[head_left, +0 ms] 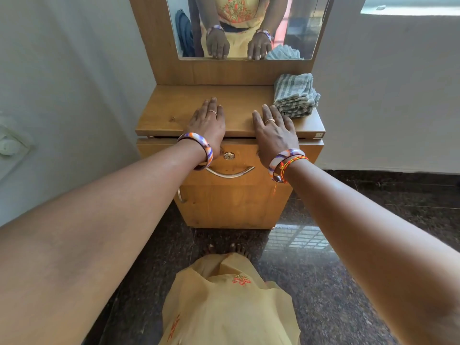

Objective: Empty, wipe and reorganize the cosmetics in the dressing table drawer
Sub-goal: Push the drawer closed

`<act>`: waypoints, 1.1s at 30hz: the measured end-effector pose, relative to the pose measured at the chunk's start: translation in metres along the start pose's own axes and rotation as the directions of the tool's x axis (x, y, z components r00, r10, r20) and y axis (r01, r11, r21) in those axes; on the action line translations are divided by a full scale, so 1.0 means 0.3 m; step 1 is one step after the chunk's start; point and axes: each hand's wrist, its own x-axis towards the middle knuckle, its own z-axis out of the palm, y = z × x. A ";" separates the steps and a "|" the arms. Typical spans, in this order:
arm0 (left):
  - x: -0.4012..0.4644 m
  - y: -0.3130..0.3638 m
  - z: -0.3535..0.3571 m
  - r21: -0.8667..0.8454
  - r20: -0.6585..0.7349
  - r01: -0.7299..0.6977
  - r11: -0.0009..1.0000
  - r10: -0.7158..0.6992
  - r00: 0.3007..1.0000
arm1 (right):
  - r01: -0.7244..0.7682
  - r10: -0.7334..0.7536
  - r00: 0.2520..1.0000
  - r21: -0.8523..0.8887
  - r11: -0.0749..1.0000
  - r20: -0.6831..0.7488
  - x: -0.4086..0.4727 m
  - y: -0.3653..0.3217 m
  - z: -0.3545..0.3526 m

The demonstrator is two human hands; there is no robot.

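A small wooden dressing table stands against the wall under a mirror. Its drawer is closed, with a round lock and a curved metal handle on the front. My left hand lies flat, palm down, on the left half of the tabletop. My right hand lies flat on the right half, fingers slightly spread. Neither hand holds anything. A folded grey striped cloth sits on the back right corner, just beyond my right fingertips. No cosmetics are visible.
A lower cabinet door with a metal handle at its left edge sits under the drawer. White walls flank the table on both sides. A wall switch plate is at the left. The dark granite floor extends around my feet.
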 end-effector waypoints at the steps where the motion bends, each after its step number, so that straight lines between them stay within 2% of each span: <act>1: 0.010 -0.004 0.010 -0.009 0.011 0.012 1.000 -0.012 1.000 | 0.006 -0.007 1.000 -0.008 1.000 -0.010 0.010 0.007 0.006; 6: 0.047 -0.029 0.041 -0.062 0.013 0.042 0.997 -0.041 0.999 | 0.064 -0.066 0.995 -0.034 0.997 -0.080 0.039 0.027 0.046; 17: 0.066 -0.031 0.123 -0.061 -0.215 0.020 0.998 -0.033 0.976 | 0.017 -0.002 0.949 0.043 0.999 -0.316 0.041 0.018 0.127; 22: 0.059 -0.030 0.136 -0.047 -0.278 0.016 0.999 -0.028 0.960 | 0.012 -0.007 0.890 0.008 1.000 -0.455 0.059 0.016 0.152; 33: 0.060 -0.035 0.149 -0.016 -0.321 -0.001 1.000 -0.005 0.947 | 0.043 -0.042 0.850 -0.010 0.999 -0.525 0.066 0.022 0.173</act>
